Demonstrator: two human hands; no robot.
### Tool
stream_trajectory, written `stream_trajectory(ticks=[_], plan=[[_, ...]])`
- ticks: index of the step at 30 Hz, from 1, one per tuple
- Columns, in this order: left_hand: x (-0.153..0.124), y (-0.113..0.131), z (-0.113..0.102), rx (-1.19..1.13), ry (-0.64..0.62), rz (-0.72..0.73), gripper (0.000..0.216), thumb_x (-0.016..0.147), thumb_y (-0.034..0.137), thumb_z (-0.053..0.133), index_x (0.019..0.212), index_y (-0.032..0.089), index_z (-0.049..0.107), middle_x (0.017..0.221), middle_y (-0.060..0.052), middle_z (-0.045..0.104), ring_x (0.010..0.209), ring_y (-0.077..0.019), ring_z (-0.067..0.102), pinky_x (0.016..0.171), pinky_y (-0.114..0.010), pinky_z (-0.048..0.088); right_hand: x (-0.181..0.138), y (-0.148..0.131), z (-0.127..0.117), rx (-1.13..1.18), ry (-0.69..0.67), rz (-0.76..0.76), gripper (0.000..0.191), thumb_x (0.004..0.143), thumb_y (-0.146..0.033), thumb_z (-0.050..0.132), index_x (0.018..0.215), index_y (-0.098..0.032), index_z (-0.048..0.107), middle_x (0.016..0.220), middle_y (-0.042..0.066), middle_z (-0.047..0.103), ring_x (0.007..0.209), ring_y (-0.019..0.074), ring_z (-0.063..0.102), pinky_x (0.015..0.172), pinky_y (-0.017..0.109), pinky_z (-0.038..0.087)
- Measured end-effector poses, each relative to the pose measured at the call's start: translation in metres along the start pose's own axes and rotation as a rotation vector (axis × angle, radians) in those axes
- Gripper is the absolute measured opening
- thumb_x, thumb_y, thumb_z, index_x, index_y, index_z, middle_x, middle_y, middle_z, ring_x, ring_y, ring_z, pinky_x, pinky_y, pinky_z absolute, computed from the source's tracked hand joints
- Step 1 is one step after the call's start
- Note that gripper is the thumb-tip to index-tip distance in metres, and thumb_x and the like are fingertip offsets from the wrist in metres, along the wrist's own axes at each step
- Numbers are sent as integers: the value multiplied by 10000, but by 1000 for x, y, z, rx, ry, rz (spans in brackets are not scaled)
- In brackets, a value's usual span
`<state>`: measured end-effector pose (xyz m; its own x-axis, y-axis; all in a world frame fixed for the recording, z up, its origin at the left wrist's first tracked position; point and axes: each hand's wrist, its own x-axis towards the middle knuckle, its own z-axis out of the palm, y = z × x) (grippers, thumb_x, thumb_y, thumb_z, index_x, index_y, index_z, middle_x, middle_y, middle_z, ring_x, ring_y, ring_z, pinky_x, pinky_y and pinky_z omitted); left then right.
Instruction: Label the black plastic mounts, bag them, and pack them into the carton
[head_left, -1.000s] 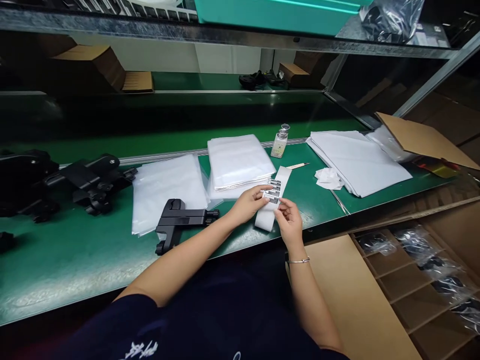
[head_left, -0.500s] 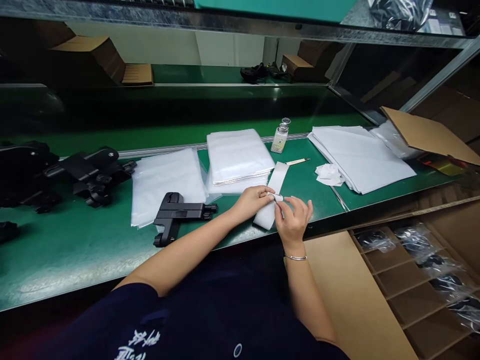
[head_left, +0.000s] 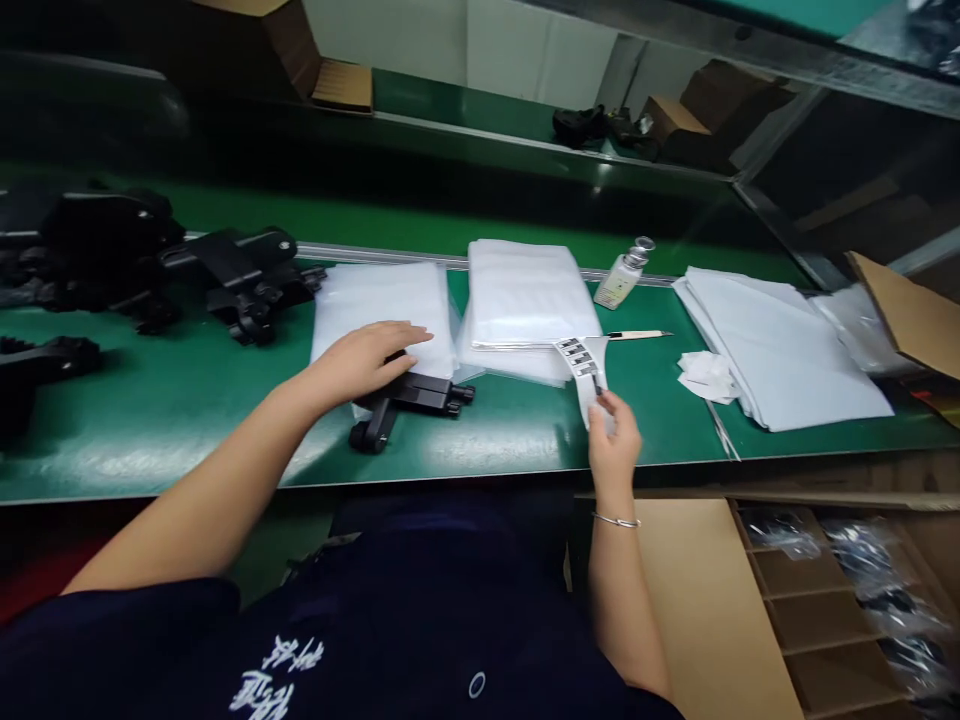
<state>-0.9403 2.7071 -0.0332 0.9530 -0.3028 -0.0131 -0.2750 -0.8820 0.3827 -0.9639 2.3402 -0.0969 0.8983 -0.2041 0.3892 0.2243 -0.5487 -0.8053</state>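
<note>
My left hand [head_left: 369, 362] is over the upper end of a black T-shaped bracket [head_left: 420, 393], thumb and fingers apart. It hides that end, and whether it touches the bracket I cannot tell. The bracket lies partly on a stack of clear plastic bags [head_left: 390, 300]. My right hand [head_left: 616, 440] pinches a white strip of labels [head_left: 581, 365] with black printed marks, near the bench's front edge. A small dark bit shows at the fingertips, too small to name. Just beyond the strip is a pen-like tool with a pale handle [head_left: 637, 335].
A thicker pile of bags [head_left: 525, 295] stands mid-bench beside a small bottle [head_left: 625, 275]. To the right are crumpled white paper [head_left: 707, 377], tweezers [head_left: 722, 432] and white sheets [head_left: 787, 350]. More black brackets [head_left: 251, 280] lie left. A divided carton [head_left: 817, 610] sits below right.
My hands have parted: the left went leftward to the black bracket, while the right kept the label strip, whose printed side now shows. The view has shifted and tilted.
</note>
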Motion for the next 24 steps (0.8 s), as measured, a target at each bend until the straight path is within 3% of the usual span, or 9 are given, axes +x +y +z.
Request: stream_trajectory(ticks=[2, 4, 8, 10, 14, 24], plan=[[-23, -31, 10, -126, 4, -6, 507, 934, 410, 389, 1377, 205, 528, 1490, -85, 489, 1417, -292, 392, 1173, -496, 327, 3, -18, 3, 94, 84, -56, 255, 890, -381, 577, 1028, -181, 656, 1183, 143, 680, 1132, 274, 633, 1006, 490, 466], [-41, -37, 30, -244, 86, -67, 495, 946, 373, 347, 1367, 175, 516, 1503, -121, 438, 1423, -271, 381, 1191, -491, 302, 2, -44, 15, 222, 13, -50, 199, 903, -382, 567, 906, -202, 652, 1194, 118, 679, 1156, 267, 619, 1026, 489, 448], [-57, -2, 71, -332, 272, -172, 413, 955, 259, 331, 1308, 177, 528, 1468, -131, 422, 1471, -271, 285, 1207, -527, 270, -11, -93, 61, 285, -430, 24, 220, 879, -377, 589, 727, -223, 628, 1193, 91, 682, 1208, 278, 577, 1060, 498, 408], [-59, 18, 81, -370, 297, -182, 395, 955, 228, 345, 1307, 182, 518, 1483, -129, 401, 1485, -284, 249, 1204, -543, 271, -17, -103, 88, 245, -553, 36, 214, 849, -360, 604, 681, -228, 614, 1173, 83, 680, 1238, 287, 541, 1081, 517, 369], [-57, 35, 83, -434, 305, -189, 378, 949, 194, 362, 1292, 178, 520, 1489, -131, 396, 1490, -303, 232, 1205, -551, 273, -23, -102, 116, 180, -615, 66, 223, 823, -337, 598, 633, -221, 586, 1130, 88, 666, 1187, 292, 540, 1073, 540, 331], [-54, 33, 80, -471, 306, -176, 385, 924, 161, 374, 1275, 164, 533, 1484, -141, 396, 1483, -317, 239, 1207, -552, 277, -21, -107, 113, 140, -637, 83, 224, 831, -312, 615, 631, -215, 593, 1087, 83, 631, 1157, 268, 551, 998, 467, 385]])
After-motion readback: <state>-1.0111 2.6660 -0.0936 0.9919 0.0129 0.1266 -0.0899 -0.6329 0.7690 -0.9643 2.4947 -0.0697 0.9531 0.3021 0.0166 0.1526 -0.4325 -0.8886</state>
